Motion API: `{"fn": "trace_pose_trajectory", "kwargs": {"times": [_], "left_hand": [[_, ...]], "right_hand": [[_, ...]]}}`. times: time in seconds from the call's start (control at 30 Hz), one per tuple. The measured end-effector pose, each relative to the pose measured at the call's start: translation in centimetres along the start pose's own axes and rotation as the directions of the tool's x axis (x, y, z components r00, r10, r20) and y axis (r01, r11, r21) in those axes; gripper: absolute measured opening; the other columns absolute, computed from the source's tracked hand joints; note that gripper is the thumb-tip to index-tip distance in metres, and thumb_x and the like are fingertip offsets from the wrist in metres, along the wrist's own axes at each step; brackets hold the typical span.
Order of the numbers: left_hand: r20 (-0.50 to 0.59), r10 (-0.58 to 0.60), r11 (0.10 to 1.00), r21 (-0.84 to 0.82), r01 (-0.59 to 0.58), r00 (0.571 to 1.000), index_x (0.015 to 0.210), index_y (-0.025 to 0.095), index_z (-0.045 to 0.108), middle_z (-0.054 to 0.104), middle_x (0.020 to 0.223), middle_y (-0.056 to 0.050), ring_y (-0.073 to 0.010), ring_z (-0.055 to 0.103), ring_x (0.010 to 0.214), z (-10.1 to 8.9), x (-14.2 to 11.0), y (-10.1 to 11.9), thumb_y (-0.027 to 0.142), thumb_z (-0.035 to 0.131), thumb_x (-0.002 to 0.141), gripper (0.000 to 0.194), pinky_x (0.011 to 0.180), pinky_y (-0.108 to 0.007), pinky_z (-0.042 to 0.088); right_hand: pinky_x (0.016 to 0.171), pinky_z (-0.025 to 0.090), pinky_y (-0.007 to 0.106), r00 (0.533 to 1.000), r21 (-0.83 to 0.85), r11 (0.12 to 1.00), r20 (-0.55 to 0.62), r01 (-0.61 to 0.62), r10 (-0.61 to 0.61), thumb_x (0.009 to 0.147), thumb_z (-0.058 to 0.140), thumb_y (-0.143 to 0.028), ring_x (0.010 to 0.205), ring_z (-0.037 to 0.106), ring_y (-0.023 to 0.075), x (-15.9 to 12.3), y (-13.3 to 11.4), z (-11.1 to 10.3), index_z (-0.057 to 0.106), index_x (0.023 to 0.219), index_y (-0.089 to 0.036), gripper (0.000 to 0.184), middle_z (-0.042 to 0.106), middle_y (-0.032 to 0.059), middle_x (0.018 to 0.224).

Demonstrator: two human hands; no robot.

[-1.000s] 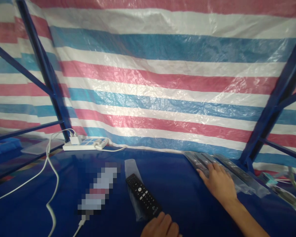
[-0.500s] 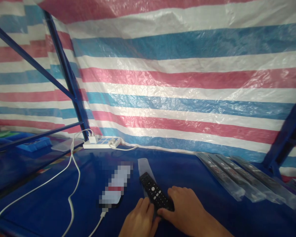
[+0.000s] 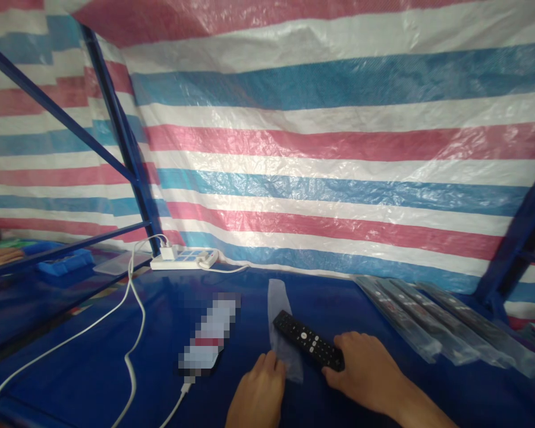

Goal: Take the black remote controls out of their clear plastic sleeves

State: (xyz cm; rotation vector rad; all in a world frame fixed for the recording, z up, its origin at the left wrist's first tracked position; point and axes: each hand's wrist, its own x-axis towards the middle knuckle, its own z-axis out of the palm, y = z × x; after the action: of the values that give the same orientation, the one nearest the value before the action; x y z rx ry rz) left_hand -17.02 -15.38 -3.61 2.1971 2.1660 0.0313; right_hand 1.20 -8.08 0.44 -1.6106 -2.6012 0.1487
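A black remote control (image 3: 310, 342) with several pale buttons slants across the blue table, its near end gripped between the thumb and fingers of my right hand (image 3: 368, 371). Under its far end lies a narrow translucent plastic sleeve (image 3: 278, 297), reaching down toward me. My left hand (image 3: 259, 386) has its fingers closed at the left edge of that sleeve, near its lower part. Left of both hands rests a phone (image 3: 211, 339) with a blurred screen and a white cable plugged into its lower end.
Several black remotes in clear sleeves (image 3: 428, 321) lie in a row at the right. A white power strip (image 3: 185, 258) sits at the back left, with white cables (image 3: 131, 333) running forward. Blue frame posts (image 3: 116, 119) and a striped tarpaulin (image 3: 316, 142) border the table (image 3: 160, 297).
The remote control has moved right with my right hand and lies more sideways, uncovering more of the sleeve. The sleeve has shifted right. A person's hand has appeared at the far left.
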Motion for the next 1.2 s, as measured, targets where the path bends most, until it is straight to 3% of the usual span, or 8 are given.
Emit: {"fn": "trace_pose_trajectory", "kwargs": {"times": [0.17,0.43,0.57,0.7,0.87,1.03,1.2], "left_hand": [[0.044,-0.043,0.999,-0.022,0.044,0.998,0.099,0.016,0.062,0.063,0.102,-0.009,-0.0192,0.063,0.094,-1.6,1.6,2.2,-0.007,0.033,0.079,0.042,0.076,-0.028,0.047],[0.041,-0.026,0.999,0.022,0.025,0.999,0.104,0.010,0.063,0.066,0.104,-0.016,-0.0233,0.065,0.097,-5.1,5.1,4.2,-0.006,0.033,0.083,0.040,0.081,-0.033,0.049],[-0.067,-0.045,0.999,-0.007,0.045,0.997,0.102,0.011,0.064,0.067,0.101,-0.013,-0.0229,0.065,0.095,-4.5,7.2,3.4,0.003,0.035,0.089,0.033,0.082,-0.032,0.048],[-0.088,-0.061,0.994,-0.096,0.053,0.994,0.094,0.014,0.065,0.068,0.098,-0.010,-0.0211,0.065,0.094,-3.3,8.3,2.6,0.013,0.036,0.093,0.029,0.082,-0.029,0.046],[-0.096,-0.037,0.987,-0.160,0.022,0.995,0.091,0.014,0.066,0.068,0.096,-0.010,-0.0194,0.065,0.091,-2.8,8.4,2.4,0.016,0.034,0.094,0.032,0.080,-0.027,0.044],[-0.080,0.004,0.987,-0.160,-0.017,0.997,0.091,0.014,0.066,0.067,0.096,-0.009,-0.0190,0.064,0.090,-3.2,7.8,2.8,0.015,0.034,0.094,0.031,0.080,-0.027,0.044],[-0.070,0.046,0.990,-0.127,-0.055,0.996,0.097,0.014,0.064,0.066,0.100,-0.008,-0.0186,0.064,0.091,-3.1,7.4,3.5,0.009,0.031,0.092,0.033,0.080,-0.028,0.046]], "right_hand": [[0.067,0.043,0.034,0.995,0.014,0.995,0.014,-0.100,0.099,0.075,0.057,-0.038,0.084,0.068,0.0325,-0.2,4.5,-0.4,0.069,0.080,-0.017,0.025,0.073,0.0126,0.085],[0.055,0.032,0.029,0.990,0.087,0.987,-0.021,-0.137,0.140,0.077,0.051,-0.038,0.069,0.067,0.0263,-1.0,5.1,-2.0,0.065,0.066,-0.018,0.027,0.072,0.0095,0.072],[0.050,0.026,0.026,0.990,0.198,0.972,-0.025,-0.129,0.136,0.076,0.053,-0.041,0.058,0.061,0.0187,-2.3,6.2,-4.0,0.061,0.058,-0.020,0.028,0.067,0.0035,0.060],[0.048,0.024,0.025,0.997,0.235,0.969,0.041,-0.073,0.065,0.070,0.058,-0.038,0.054,0.057,0.0160,-3.4,6.4,-4.8,0.056,0.052,-0.021,0.024,0.063,0.0008,0.056],[0.051,0.026,0.025,0.998,0.210,0.977,0.041,-0.045,0.037,0.064,0.062,-0.036,0.060,0.058,0.0176,-3.6,5.4,-4.1,0.056,0.050,-0.021,0.022,0.065,0.0018,0.061],[0.051,0.024,0.026,0.999,0.195,0.980,0.020,-0.050,0.047,0.066,0.061,-0.036,0.057,0.058,0.0175,-3.1,5.2,-3.2,0.061,0.054,-0.021,0.020,0.065,0.0019,0.059],[0.056,0.030,0.027,0.999,0.174,0.984,-0.013,-0.046,0.049,0.070,0.059,-0.037,0.067,0.065,0.0220,-2.5,4.3,-1.6,0.065,0.061,-0.021,0.020,0.070,0.0042,0.066]]}}
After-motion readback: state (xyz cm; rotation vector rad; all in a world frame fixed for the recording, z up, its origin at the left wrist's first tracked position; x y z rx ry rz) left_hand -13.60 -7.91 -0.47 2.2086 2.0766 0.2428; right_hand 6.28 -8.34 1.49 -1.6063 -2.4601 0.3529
